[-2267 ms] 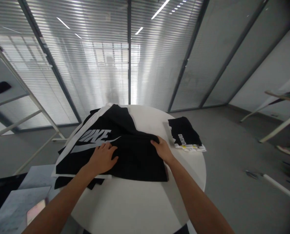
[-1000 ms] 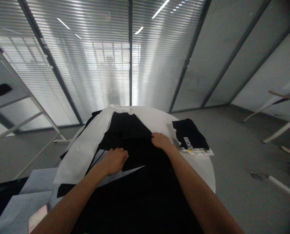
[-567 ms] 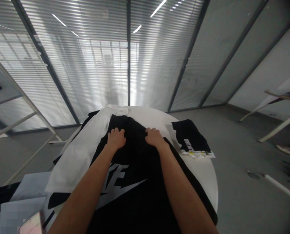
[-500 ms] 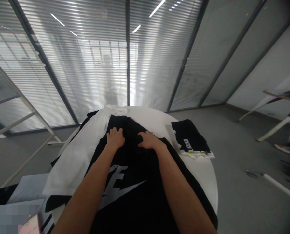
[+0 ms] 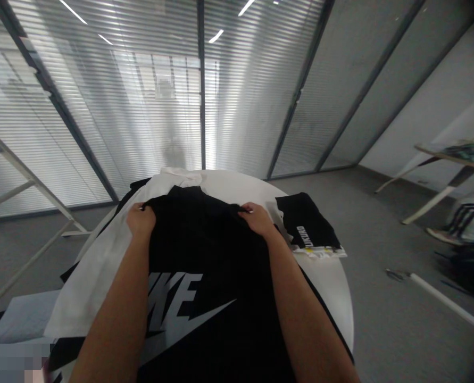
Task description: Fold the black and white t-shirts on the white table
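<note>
A black shirt (image 5: 216,244) with large grey letters and a swoosh print lies spread over the round table, its lower part running toward me. My left hand (image 5: 141,219) is closed on the shirt's far left edge. On the far right edge, my right hand (image 5: 256,217) pinches the fabric between thumb and fingers. The cloth between the hands is drawn fairly flat, and my forearms lie over its sides. Beneath and to the left spreads a white garment (image 5: 95,271).
A folded black garment with white lettering (image 5: 306,218) sits on the white table (image 5: 338,287) at right, light cloth under it. Papers (image 5: 25,314) lie at lower left. A metal frame (image 5: 33,178) stands left, a white pole (image 5: 448,300) on the floor right, and blinds-covered glass ahead.
My hands have moved apart, from lying on the middle of the shirt to gripping its far edge on both sides. The top of the shirt has been spread wider.
</note>
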Available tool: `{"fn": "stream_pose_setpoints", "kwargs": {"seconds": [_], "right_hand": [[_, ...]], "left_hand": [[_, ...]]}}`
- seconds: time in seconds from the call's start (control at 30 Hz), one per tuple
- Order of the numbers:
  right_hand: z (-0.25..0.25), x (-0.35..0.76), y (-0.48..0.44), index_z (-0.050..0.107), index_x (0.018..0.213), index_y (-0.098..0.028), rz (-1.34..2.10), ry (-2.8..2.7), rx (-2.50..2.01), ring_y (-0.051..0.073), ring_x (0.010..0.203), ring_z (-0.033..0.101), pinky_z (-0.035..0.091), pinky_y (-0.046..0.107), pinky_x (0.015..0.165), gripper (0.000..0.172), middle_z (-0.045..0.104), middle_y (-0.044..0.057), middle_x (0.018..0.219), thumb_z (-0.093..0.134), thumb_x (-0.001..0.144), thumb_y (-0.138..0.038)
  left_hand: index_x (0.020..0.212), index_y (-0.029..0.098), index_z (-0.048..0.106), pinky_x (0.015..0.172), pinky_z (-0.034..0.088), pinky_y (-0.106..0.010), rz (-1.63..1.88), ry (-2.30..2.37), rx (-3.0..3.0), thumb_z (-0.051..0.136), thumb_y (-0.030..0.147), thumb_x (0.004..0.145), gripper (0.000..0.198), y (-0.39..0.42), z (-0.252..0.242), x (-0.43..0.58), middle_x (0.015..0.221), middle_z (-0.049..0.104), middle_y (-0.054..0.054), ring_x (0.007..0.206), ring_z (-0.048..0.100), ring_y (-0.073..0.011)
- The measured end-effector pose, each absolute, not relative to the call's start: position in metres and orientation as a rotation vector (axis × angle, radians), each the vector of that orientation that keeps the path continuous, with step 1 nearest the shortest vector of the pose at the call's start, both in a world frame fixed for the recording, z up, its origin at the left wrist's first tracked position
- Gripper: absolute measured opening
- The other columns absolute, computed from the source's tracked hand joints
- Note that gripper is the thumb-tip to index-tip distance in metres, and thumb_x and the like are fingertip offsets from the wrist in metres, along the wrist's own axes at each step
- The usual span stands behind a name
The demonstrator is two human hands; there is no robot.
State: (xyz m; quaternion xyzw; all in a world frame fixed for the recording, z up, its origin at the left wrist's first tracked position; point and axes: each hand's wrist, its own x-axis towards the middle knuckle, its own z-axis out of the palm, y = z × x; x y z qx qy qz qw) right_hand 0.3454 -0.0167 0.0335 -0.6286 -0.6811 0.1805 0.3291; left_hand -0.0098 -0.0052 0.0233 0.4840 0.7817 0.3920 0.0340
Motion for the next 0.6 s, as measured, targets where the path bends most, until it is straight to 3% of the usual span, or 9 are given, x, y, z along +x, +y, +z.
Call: {"fn": "stream_pose_setpoints", "kwargs": {"seconds": [0.13, 0.23, 0.33, 0.43, 0.5, 0.6], "right_hand": [[0.035, 0.381, -0.015, 0.058, 0.115, -0.011, 0.051, -0.957, -1.795, 0.022, 0.106, 0.058, 0.043, 0.036, 0.093, 0.034, 0.063, 0.016, 0.114, 0.044, 0.085, -0.02], [0.039, 0.392, -0.017, 0.061, 0.106, -0.011, -0.115, -0.862, -1.77, 0.024, 0.105, 0.057, 0.042, 0.037, 0.095, 0.032, 0.064, 0.016, 0.109, 0.043, 0.081, -0.017], [0.039, 0.384, -0.017, 0.065, 0.098, -0.018, 0.166, -1.182, -1.756, 0.019, 0.084, 0.064, 0.047, 0.033, 0.085, 0.026, 0.069, 0.007, 0.091, 0.044, 0.082, -0.023], [0.031, 0.368, -0.014, 0.067, 0.099, -0.02, 0.645, -1.587, -1.774, 0.015, 0.069, 0.065, 0.049, 0.028, 0.075, 0.025, 0.071, 0.002, 0.084, 0.048, 0.084, -0.028], [0.024, 0.36, -0.013, 0.069, 0.099, -0.02, 0.748, -1.809, -1.781, 0.016, 0.078, 0.066, 0.049, 0.027, 0.078, 0.024, 0.072, 0.003, 0.091, 0.053, 0.083, -0.027], [0.019, 0.36, -0.014, 0.069, 0.109, -0.018, 0.605, -1.908, -1.825, 0.02, 0.102, 0.063, 0.044, 0.029, 0.093, 0.03, 0.069, 0.007, 0.112, 0.052, 0.085, -0.026]], "left_hand": [[0.123, 0.009, 0.051, 0.09, 0.04, -0.054, 1.495, 2.651, 1.129, 0.044, 0.018, 0.083, 0.042, -0.018, 0.034, -0.026, 0.117, 0.056, -0.022, 0.112, 0.052, -0.036], [0.116, 0.011, 0.055, 0.09, 0.038, -0.055, 1.515, 2.68, 1.352, 0.045, 0.016, 0.083, 0.034, -0.021, 0.041, -0.003, 0.117, 0.054, -0.019, 0.114, 0.048, -0.0363], [0.105, 0.017, 0.062, 0.092, 0.041, -0.047, 1.298, 2.432, 1.842, 0.047, 0.018, 0.084, 0.026, -0.017, 0.039, 0.034, 0.107, 0.058, -0.012, 0.108, 0.051, -0.0288], [0.11, 0.023, 0.063, 0.089, 0.044, -0.042, 0.978, 2.212, 2.153, 0.049, 0.021, 0.083, 0.031, -0.016, 0.023, 0.065, 0.11, 0.058, -0.009, 0.106, 0.052, -0.0264], [0.116, 0.025, 0.062, 0.091, 0.043, -0.043, 0.74, 2.129, 2.254, 0.049, 0.025, 0.083, 0.035, -0.018, 0.011, 0.075, 0.116, 0.057, -0.01, 0.109, 0.051, -0.0281], [0.119, 0.027, 0.062, 0.095, 0.04, -0.046, 0.564, 2.106, 2.278, 0.048, 0.03, 0.084, 0.038, -0.02, 0.0, 0.078, 0.121, 0.055, -0.009, 0.113, 0.049, -0.0296]]}}
